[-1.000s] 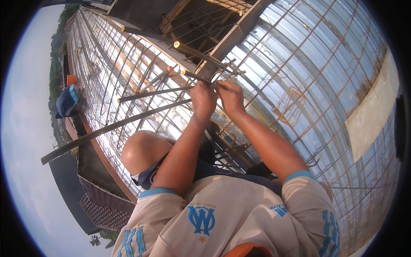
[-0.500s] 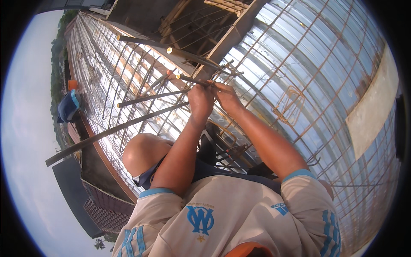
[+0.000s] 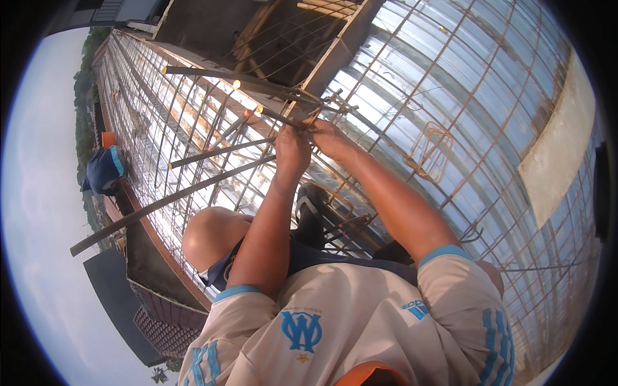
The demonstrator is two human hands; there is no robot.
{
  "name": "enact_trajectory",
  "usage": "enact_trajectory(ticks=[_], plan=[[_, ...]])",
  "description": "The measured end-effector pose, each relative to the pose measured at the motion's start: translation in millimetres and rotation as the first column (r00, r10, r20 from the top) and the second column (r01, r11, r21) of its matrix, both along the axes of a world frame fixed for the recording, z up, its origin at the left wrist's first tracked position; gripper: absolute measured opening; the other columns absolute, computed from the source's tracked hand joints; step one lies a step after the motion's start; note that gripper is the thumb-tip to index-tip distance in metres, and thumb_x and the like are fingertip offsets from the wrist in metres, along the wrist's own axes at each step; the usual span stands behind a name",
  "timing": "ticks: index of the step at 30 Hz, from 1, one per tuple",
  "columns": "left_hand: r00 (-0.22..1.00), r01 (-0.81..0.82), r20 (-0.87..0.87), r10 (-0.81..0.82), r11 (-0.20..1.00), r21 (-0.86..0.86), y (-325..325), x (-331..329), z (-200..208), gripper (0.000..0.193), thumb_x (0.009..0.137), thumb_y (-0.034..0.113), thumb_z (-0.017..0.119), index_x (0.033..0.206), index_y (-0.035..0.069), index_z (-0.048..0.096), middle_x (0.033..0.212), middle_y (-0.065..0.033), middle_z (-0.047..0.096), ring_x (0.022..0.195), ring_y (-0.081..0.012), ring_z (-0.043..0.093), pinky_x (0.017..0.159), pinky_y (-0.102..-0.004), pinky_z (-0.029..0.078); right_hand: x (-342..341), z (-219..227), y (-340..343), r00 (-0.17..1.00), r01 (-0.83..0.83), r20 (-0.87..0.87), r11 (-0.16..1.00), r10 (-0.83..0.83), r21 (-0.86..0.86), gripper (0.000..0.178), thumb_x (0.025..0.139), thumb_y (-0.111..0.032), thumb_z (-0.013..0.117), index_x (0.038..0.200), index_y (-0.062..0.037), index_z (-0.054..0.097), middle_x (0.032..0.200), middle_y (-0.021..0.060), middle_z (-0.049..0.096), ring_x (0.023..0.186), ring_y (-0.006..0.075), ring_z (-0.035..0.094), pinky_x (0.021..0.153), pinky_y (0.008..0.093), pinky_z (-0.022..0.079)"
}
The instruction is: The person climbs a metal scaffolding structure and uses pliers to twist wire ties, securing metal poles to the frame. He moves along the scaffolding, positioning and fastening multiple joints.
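Up high, both hands (image 3: 312, 138) grip crossing grey rebar rods (image 3: 283, 119).

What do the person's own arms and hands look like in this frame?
Both forearms are bare, and the left hand and right hand wear no gloves. Short cream sleeves end in light blue cuffs; the right one carries light blue stripes.

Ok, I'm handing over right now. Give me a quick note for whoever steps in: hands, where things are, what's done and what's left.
Left hand: closed around the rebar junction, fingers curled on a bar.
Right hand: at the same junction, close beside the left; its grip is hard to make out.
Things: long loose bars jut out left from the junction, over the rebar mesh on shiny decking.
Done: bars gathered at the junction.
Left: whether a tie is finished there cannot be seen.
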State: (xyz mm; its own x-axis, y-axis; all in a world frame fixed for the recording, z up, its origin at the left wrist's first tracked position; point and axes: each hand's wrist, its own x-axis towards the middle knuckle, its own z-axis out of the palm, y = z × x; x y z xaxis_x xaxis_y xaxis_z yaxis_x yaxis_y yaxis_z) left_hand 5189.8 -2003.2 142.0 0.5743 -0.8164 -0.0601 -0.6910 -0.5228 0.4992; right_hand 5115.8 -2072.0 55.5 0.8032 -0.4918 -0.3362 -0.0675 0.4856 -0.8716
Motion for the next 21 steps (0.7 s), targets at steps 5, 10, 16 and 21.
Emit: enact_trajectory(ticks=[5, 10, 16, 21], plan=[[0.999, -0.033, 0.006, 0.033, 0.999, -0.007, -1, -2, 0, 0.016, 0.081, 0.002, 0.052, 0.095, 0.001, 0.061, 0.089, -0.0242, 0.064, 0.088, -0.0431, 0.061, 0.077, -0.0485, 0.047, -13, 13, -9, 0.998, -0.044, -0.045, 0.986, 0.037, -0.164, 0.029, 0.087, -0.007, 0.055, 0.115, -0.0056, 0.059, 0.098, 0.0069, 0.064, 0.091, 0.0165, 0.059, 0.08, 0.0317, 0.047], [0.998, -0.051, -0.037, 0.056, 0.991, 0.12, -4, 5, 1, 0.017, 0.085, 0.008, 0.059, 0.1, 0.001, 0.059, 0.087, -0.021, 0.065, 0.083, -0.0373, 0.064, 0.072, -0.0428, 0.049, -34, 25, 4, 0.973, 0.163, -0.09, 0.914, -0.211, -0.372, 0.028, 0.083, -0.004, 0.059, 0.111, -0.0052, 0.054, 0.092, 0.0104, 0.061, 0.087, 0.0212, 0.06, 0.077, 0.0332, 0.049], [0.992, -0.013, -0.127, 0.021, 0.998, 0.061, -3, 13, -2, 0.017, 0.084, 0.012, 0.053, 0.097, 0.004, 0.06, 0.088, -0.0232, 0.065, 0.087, -0.0418, 0.063, 0.075, -0.0464, 0.049, -48, 15, 19, 0.98, 0.164, 0.064, 0.577, -0.19, -0.8, 0.042, 0.08, -0.006, 0.064, 0.118, -0.0076, 0.047, 0.105, 0.016, 0.056, 0.09, 0.0353, 0.06, 0.079, 0.0413, 0.051], [0.986, -0.05, -0.152, 0.063, 0.995, 0.087, -3, 12, -2, 0.018, 0.084, 0.013, 0.053, 0.096, 0.003, 0.062, 0.087, -0.0232, 0.065, 0.086, -0.0414, 0.063, 0.074, -0.0454, 0.049, -44, 13, 16, 0.985, 0.031, -0.043, 0.421, -0.165, -0.906, 0.037, 0.084, -0.009, 0.059, 0.119, -0.0093, 0.046, 0.11, 0.0157, 0.055, 0.089, 0.0372, 0.061, 0.076, 0.0439, 0.052]])
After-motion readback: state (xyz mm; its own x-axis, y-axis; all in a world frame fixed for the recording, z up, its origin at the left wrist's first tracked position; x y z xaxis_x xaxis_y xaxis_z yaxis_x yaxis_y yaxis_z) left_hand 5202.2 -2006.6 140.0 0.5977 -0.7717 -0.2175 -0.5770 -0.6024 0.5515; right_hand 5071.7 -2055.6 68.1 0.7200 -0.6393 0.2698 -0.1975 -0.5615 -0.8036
